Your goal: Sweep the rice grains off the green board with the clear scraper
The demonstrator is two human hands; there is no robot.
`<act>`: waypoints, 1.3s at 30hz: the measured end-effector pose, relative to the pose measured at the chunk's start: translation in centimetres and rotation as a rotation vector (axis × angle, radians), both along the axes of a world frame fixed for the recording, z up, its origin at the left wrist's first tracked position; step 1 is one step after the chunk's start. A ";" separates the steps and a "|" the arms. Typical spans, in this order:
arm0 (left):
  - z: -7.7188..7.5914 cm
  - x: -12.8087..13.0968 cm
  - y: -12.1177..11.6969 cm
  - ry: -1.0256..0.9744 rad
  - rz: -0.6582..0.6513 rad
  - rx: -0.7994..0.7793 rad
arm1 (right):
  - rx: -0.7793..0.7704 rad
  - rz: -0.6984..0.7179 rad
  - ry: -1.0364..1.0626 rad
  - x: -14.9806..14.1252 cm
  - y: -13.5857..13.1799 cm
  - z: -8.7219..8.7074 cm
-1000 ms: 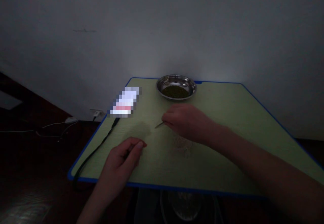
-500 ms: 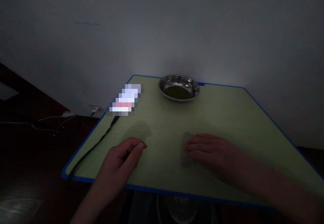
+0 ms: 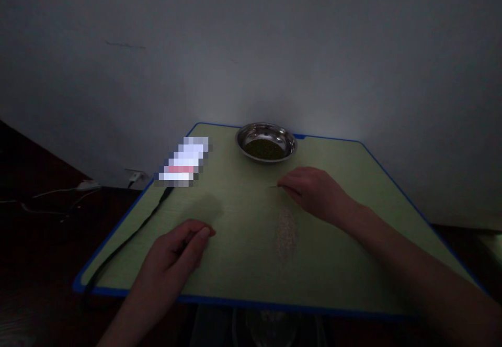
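Observation:
My right hand (image 3: pixel 314 192) is closed on a thin flat card (image 3: pixel 271 186), seen nearly edge-on and pointing left above the table. Just below this hand lies a narrow heap of small pale grains (image 3: pixel 286 237) on the pale green tabletop (image 3: pixel 243 263). At the left, my left hand (image 3: pixel 178 253) hovers low over the table with thumb and forefinger pressed together. Whatever it may hold is hidden. Beyond the right hand stands a shiny metal bowl (image 3: pixel 266 127) with small green grains (image 3: pixel 264 149) in its bottom.
A lit phone (image 3: pixel 184 161), blurred out, lies at the table's left edge with a black cable (image 3: pixel 133 242) trailing from it. A wall (image 3: pixel 251 48) rises behind the blue-edged table. Under the front edge, a round container (image 3: pixel 274 328) shows dimly.
My right hand first moved right and down, laying the card near the table by the grains, then lifted back up. The grains now form a narrower strip. My left hand keeps its pinch.

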State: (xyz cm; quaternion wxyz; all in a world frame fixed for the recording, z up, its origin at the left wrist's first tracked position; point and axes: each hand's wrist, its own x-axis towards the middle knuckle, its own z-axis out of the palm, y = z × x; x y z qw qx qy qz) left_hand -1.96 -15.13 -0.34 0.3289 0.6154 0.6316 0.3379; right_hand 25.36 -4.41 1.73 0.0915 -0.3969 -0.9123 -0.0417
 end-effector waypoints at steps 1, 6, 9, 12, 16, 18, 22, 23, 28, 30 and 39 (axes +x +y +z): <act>0.0 0.0 0.0 -0.005 0.000 -0.005 | -0.020 0.009 -0.008 0.0 -0.8 -0.3; 0.2 0.1 -0.1 -0.014 0.003 -0.006 | -0.080 0.035 0.023 0.7 -6.5 -0.9; 0.3 0.1 -0.1 -0.009 0.010 -0.004 | -0.107 0.009 0.081 1.4 -8.2 -0.7; 0.3 0.1 -0.1 -0.014 0.016 -0.010 | -0.124 -0.090 0.177 2.6 -7.3 -0.2; 0.0 0.1 0.0 -0.023 0.012 -0.017 | -0.284 -0.290 0.353 5.1 -4.3 -0.3; -0.1 0.0 0.1 -0.016 0.005 -0.004 | -0.359 -0.329 0.387 6.2 -3.5 -0.7; 0.0 0.1 0.0 0.004 0.015 -0.015 | -0.435 -0.360 0.370 6.9 -4.8 -1.6; 0.0 0.1 0.0 0.005 0.023 -0.021 | -0.447 -0.361 0.369 6.9 -5.5 -1.7; 0.3 0.2 0.0 0.018 0.037 -0.019 | -0.485 -0.335 0.388 5.5 -8.3 -1.7; 0.4 0.2 0.0 0.026 0.031 -0.036 | -0.477 -0.315 0.393 4.8 -8.7 -1.7; 0.2 0.1 -0.1 0.017 0.034 -0.044 | -0.552 -0.189 0.393 1.2 -7.8 -1.3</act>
